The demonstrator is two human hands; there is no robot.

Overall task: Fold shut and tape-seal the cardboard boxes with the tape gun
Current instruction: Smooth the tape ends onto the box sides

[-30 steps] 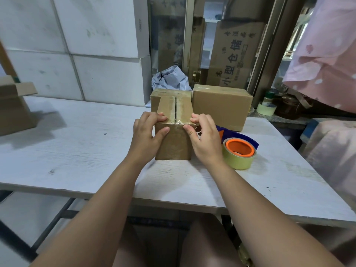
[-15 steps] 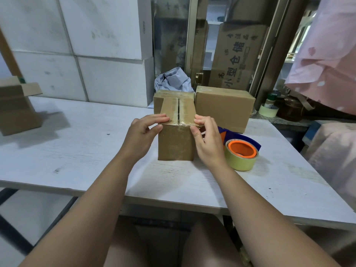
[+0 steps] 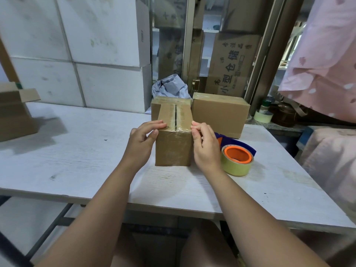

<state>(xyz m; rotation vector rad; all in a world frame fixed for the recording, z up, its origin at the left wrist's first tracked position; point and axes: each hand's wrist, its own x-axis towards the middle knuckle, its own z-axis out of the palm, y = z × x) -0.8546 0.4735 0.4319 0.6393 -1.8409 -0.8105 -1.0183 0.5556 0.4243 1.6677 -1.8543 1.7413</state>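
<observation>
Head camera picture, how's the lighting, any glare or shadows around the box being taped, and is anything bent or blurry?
Head view: soft, even light, with mild glare on the clear tape atop the front box. Head view: the open box at left casts a diffuse shadow rightward on the table. Head view: wide-angle distortion leans the door frame at right; the centre looks sharp.

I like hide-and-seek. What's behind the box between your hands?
Crumpled grey wrapping pokes up behind the box. The box covers its lower part, so anything else there is hidden.
</observation>
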